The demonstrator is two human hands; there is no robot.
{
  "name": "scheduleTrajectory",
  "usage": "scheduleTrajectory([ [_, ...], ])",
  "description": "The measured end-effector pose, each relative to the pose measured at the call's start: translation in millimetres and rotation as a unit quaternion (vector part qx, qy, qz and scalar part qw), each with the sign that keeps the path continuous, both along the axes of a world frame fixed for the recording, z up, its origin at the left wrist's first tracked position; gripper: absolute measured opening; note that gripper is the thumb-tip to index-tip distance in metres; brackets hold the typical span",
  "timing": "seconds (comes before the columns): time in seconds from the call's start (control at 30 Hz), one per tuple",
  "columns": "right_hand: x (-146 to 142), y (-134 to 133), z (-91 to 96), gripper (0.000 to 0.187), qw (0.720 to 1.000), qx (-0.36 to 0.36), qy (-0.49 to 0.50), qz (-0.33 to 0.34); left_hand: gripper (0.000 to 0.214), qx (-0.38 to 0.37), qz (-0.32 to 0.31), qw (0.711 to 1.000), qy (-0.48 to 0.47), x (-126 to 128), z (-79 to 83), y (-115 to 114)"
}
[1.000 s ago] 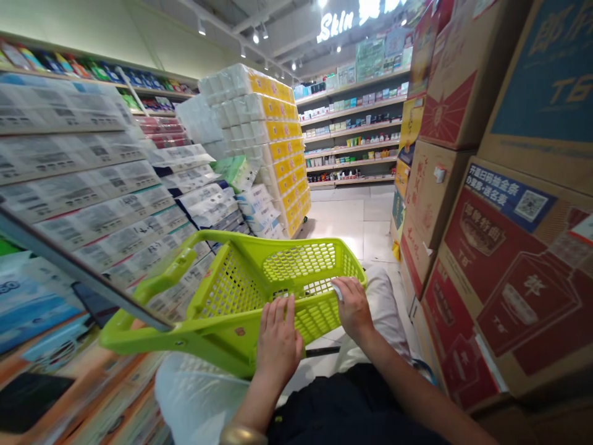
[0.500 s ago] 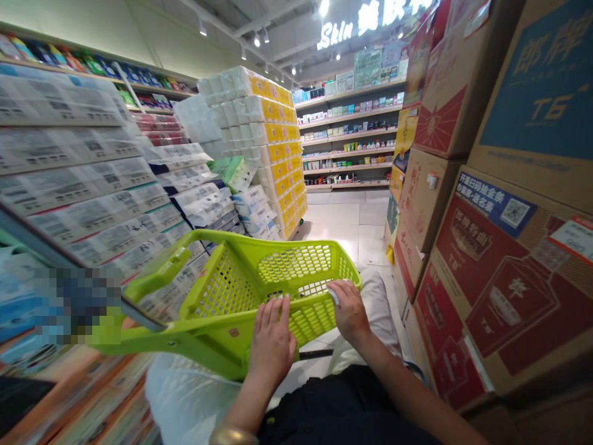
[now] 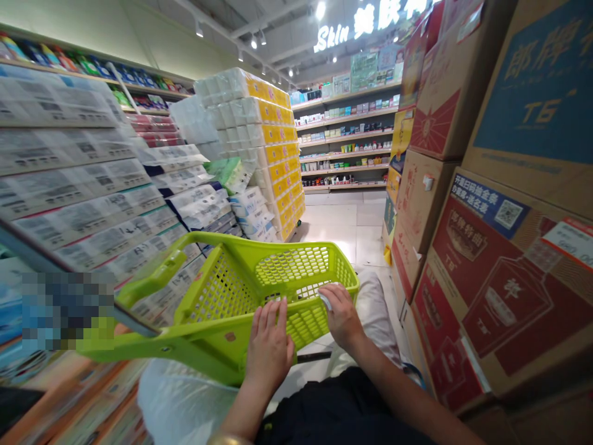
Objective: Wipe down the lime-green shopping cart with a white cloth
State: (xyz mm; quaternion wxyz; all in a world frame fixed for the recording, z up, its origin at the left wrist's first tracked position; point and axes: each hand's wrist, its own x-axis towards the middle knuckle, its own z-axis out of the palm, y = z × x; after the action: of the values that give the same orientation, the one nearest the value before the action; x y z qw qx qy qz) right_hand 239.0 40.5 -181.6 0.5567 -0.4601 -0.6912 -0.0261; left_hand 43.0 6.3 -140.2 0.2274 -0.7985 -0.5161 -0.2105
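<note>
A lime-green plastic shopping cart (image 3: 222, 337) with perforated basket walls stands crosswise in front of me, its handle (image 3: 160, 272) on the left. My left hand (image 3: 271, 346) lies against the near side of the basket, fingers stretched out with the tips at the rim. Further right, my right hand (image 3: 340, 312) is closed at the same rim, near the basket's narrow end. A small piece of white cloth or tissue (image 3: 325, 299) shows under its fingers; most of it is hidden. Through the holes, the basket shows no goods inside.
Stacked tissue packs (image 3: 88, 148) and a tall pile of yellow-and-white paper packs (image 3: 278, 167) line the left. Cardboard cartons (image 3: 504, 296) rise close on my right. A tiled aisle (image 3: 345, 222) leads to product shelves (image 3: 345, 139). Wrapped white bundles (image 3: 373, 309) lie beside the cart.
My right hand has slid slightly left along the rim with the white cloth. My left hand stays on the basket side. The whole view has shifted a little.
</note>
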Motion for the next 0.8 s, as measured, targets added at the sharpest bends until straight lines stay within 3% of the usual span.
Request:
scheduleTrajectory([
  [0.17, 8, 4, -3.8, 0.042, 0.998, -0.009, 0.034, -0.048, 0.075, 0.002, 0.0, 1.0, -0.008, 1, -2.9, 2],
  [0.33, -18, -4, 2.2, 0.044, 1.0, -0.009, 0.002, 0.01, 0.075, 0.002, -0.001, 1.0, -0.011, 0, -4.1, 3],
  [0.43, -14, -4, 2.7, 0.046, 1.0, -0.006, -0.01, 0.025, 0.073, 0.003, -0.005, 1.0, -0.009, -1, -3.8, 2],
  [0.57, 8, 1, -0.2, 0.045, 1.0, -0.008, 0.014, -0.022, 0.069, 0.006, -0.003, 1.0, -0.009, 0, -3.9, 3],
  [0.67, 8, 2, 0.5, 0.043, 0.998, -0.018, 0.031, -0.052, 0.069, 0.004, -0.001, 1.0, -0.009, 1, -3.6, 3],
  [0.8, -13, -4, 5.5, 0.043, 1.0, -0.015, -0.001, -0.001, 0.068, 0.0, 0.004, 1.0, -0.01, 2, -2.1, 2],
])
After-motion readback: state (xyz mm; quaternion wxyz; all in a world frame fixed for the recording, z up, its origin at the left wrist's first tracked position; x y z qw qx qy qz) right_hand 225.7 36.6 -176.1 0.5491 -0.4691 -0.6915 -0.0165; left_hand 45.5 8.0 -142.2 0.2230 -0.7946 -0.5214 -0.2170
